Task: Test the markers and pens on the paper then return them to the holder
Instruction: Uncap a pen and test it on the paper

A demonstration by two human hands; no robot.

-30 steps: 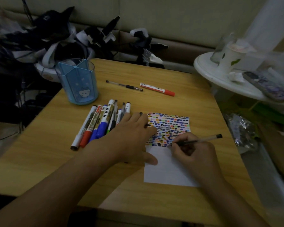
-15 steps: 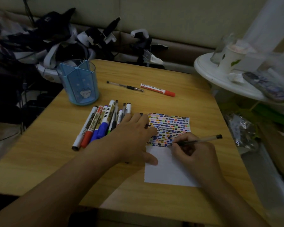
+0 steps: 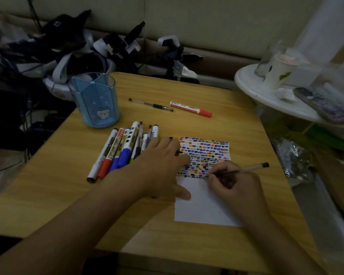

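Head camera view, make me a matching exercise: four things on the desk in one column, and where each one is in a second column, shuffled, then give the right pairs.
Things:
1. blue holder
2. red-capped marker
3. clear pen
4. paper

Places:
A. gripped in the right hand, tip on the sheet
B. flat on the table, pressed by the left hand
C. standing at the table's far left corner
D. lying alone beside a black-grip pen, far side of the table

Pairs: 1-C, 2-D, 3-A, 4-B
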